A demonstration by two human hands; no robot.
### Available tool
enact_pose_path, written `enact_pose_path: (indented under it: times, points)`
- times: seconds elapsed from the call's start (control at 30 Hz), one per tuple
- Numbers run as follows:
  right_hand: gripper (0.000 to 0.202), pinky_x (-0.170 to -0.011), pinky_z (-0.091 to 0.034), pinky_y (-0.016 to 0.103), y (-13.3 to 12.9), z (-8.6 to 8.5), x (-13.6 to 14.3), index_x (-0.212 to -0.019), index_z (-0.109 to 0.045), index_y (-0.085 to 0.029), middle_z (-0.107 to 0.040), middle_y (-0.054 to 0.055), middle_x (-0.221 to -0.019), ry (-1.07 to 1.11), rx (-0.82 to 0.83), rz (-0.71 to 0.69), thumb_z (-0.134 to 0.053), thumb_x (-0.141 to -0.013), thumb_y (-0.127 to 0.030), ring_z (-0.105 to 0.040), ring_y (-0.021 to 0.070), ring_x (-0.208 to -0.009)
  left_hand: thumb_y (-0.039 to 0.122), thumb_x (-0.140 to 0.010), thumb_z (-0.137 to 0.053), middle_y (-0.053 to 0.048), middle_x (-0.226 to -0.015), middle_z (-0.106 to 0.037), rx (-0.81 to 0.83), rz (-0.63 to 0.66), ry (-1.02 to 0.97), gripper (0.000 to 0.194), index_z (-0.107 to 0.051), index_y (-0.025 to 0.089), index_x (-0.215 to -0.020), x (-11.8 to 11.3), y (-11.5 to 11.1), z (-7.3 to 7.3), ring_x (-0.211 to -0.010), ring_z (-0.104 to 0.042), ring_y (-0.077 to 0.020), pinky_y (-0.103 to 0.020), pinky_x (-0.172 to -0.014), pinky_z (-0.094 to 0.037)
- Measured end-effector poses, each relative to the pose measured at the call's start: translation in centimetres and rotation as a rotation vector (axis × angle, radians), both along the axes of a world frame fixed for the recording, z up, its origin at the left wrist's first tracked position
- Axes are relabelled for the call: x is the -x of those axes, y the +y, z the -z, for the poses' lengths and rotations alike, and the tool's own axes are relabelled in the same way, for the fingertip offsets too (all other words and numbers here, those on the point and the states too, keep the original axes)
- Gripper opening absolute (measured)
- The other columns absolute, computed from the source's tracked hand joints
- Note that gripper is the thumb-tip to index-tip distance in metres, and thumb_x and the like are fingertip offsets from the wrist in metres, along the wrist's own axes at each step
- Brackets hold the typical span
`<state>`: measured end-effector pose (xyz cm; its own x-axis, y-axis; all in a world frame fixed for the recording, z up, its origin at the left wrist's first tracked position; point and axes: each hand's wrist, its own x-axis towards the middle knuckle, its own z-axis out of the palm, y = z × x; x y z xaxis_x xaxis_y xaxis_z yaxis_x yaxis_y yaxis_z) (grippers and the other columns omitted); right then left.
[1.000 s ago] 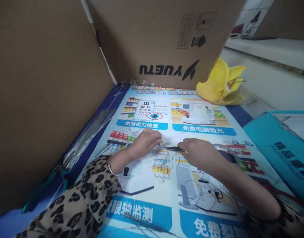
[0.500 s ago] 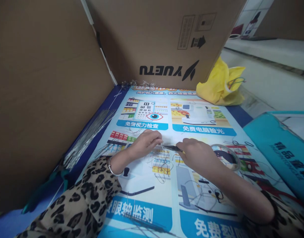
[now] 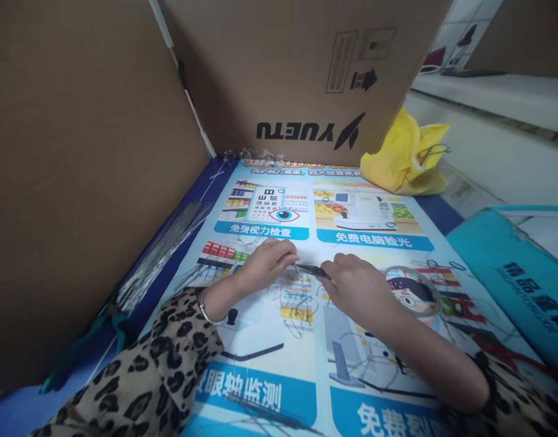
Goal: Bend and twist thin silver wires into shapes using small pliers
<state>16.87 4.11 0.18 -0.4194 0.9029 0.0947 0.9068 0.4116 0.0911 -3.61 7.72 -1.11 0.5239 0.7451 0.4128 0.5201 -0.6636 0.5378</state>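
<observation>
Near the front edge of the table (image 3: 19,414), strewn dark wires (image 3: 279,414). At mid-table, needle-nose pliers (image 3: 311,270), gripped in curled fingers of the right hand (image 3: 358,290), presumably for leverage; long axis crosswise, nose toward left edge. Meeting it, left hand (image 3: 272,264), fingers pinched together, apparently steadying fine wire (image 3: 299,275). Toward far right corner, yellow bag (image 3: 402,161).

Upside-down "YUETU" marks the cardboard panel (image 3: 260,73); "免费视力检查" and "免费电脑验光" the poster (image 3: 311,243); "精品童" the teal box (image 3: 488,255).
</observation>
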Motion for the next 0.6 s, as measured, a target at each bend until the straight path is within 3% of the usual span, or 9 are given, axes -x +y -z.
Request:
enact_pose_path:
  times: [0.6]
  points:
    - [0.016, -0.065, -0.032, 0.03, -0.1, 0.58, 0.07, -0.085, -0.058, -0.019, -0.059, 0.007, -0.082, -0.042, -0.019, -0.038, -0.047, -0.087, -0.03, -0.053, 0.0205, -0.079, 0.026, -0.089, -0.042, 0.0, -0.074, -0.057, 0.163, -0.045, -0.047, 0.018, -0.052, 0.018, -0.076, -0.17, -0.24, -0.7, -0.071, -0.051, -0.0119, -0.024, -0.067, -0.041]
